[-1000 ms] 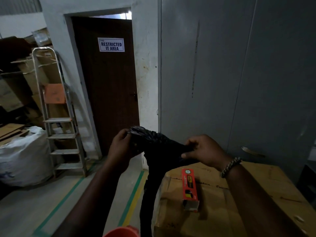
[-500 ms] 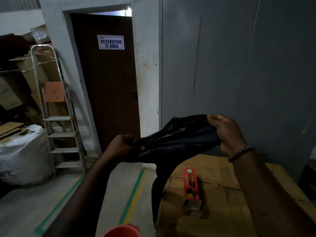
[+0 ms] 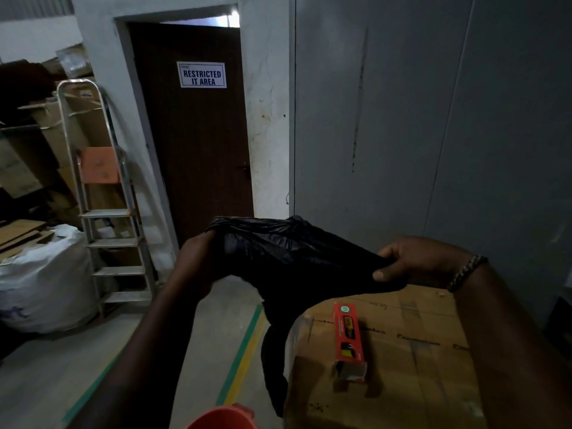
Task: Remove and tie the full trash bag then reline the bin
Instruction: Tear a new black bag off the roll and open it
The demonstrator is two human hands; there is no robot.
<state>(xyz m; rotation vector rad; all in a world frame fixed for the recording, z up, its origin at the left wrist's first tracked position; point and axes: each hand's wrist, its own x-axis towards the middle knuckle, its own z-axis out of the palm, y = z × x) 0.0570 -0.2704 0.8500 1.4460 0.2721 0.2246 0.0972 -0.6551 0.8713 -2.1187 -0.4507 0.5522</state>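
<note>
A grey wall panel (image 3: 433,134) fills the right side, with a dark door (image 3: 198,144) marked RESTRICTED IT AREA to its left and a large cardboard box (image 3: 418,351) low at the right. Above the box's left corner a black trash bag (image 3: 288,255) is stretched in the air, its tail hanging beside the box; the left grip (image 3: 198,261) is clamped on its bunched left end and the right grip (image 3: 414,261) pinches its right end. A small red carton (image 3: 348,335) lies on the box, and an orange rim (image 3: 223,418) shows at the bottom edge.
</note>
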